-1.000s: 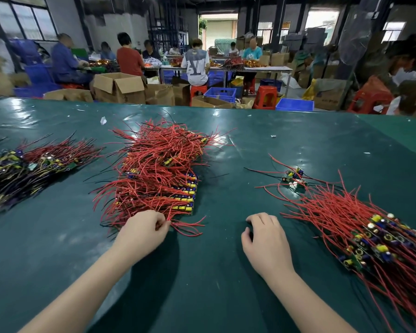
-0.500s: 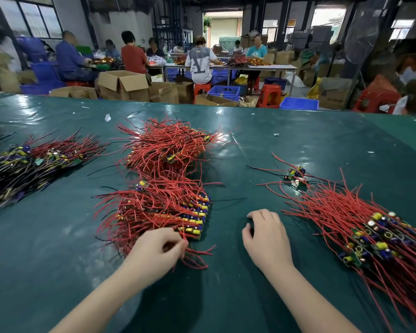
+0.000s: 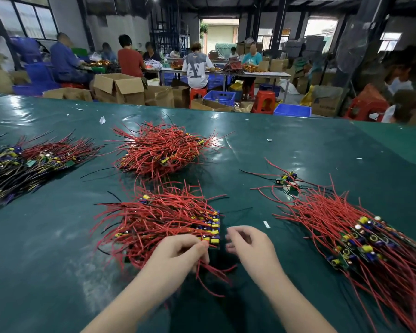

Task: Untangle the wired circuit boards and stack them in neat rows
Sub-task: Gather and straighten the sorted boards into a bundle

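Head view: left hand (image 3: 178, 254) pinches red wires at the near bundle's (image 3: 163, 222) front edge; right hand (image 3: 250, 246), fingers loosely curled, holds nothing just beside it; the tangled heap (image 3: 162, 150) lies beyond on the table (image 3: 46, 248)

Two bare forearms rise from the bottom edge of the head view, each ending in a bare hand. No sleeve, cuff, glove, watch, ring or bracelet shows on either. The left hand (image 3: 180, 254) has short, unpainted nails where the fingertips show. The right hand (image 3: 251, 248) is slightly blurred, so its nails cannot be made out. Both wrists are slim, and the forearms are smooth.
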Available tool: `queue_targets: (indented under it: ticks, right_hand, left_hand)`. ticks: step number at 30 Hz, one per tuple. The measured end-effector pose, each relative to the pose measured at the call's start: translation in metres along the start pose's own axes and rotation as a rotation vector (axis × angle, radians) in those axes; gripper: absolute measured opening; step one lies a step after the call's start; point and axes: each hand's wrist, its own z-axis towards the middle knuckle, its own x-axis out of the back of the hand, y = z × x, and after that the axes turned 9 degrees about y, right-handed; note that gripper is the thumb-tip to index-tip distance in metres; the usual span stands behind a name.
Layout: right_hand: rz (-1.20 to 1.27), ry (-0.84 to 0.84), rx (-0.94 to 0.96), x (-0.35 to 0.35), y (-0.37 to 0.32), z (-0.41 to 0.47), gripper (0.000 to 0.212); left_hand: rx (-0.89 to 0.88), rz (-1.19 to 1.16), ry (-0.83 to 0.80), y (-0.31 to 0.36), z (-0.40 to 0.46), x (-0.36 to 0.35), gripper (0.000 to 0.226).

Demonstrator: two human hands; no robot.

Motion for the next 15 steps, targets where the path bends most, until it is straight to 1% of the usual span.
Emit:
queue_targets:
  ticks: [1, 3, 5, 8, 12, 15]
  right_hand:
    - [0.115, -0.062, -0.106, 0.001, -0.003, -0.001, 0.019]
    - [0.334, -0.200, -0.311, 0.004, -0.006, -0.005, 0.029]
    - [0.433, -0.261, -0.419, 0.009, -0.007, -0.009, 0.030]
    - [0.503, -0.260, -0.482, 0.015, -0.005, -0.011, 0.022]
    - [0.549, -0.299, -0.483, 0.019, -0.002, -0.014, 0.013]
    - [0.592, -0.314, -0.473, 0.018, 0.002, -0.016, 0.014]
  left_hand:
    - [0.001, -0.030, -0.013, 0.004, -0.003, -0.004, 0.036]
    - [0.001, -0.075, -0.037, 0.009, -0.010, -0.011, 0.035]
    - [0.003, -0.103, -0.074, 0.012, -0.016, -0.015, 0.034]
    - [0.000, -0.112, -0.121, 0.013, -0.023, -0.018, 0.031]
    - [-0.007, -0.131, -0.142, 0.011, -0.027, -0.021, 0.031]
    - [0.007, -0.126, -0.165, 0.008, -0.028, -0.023, 0.030]
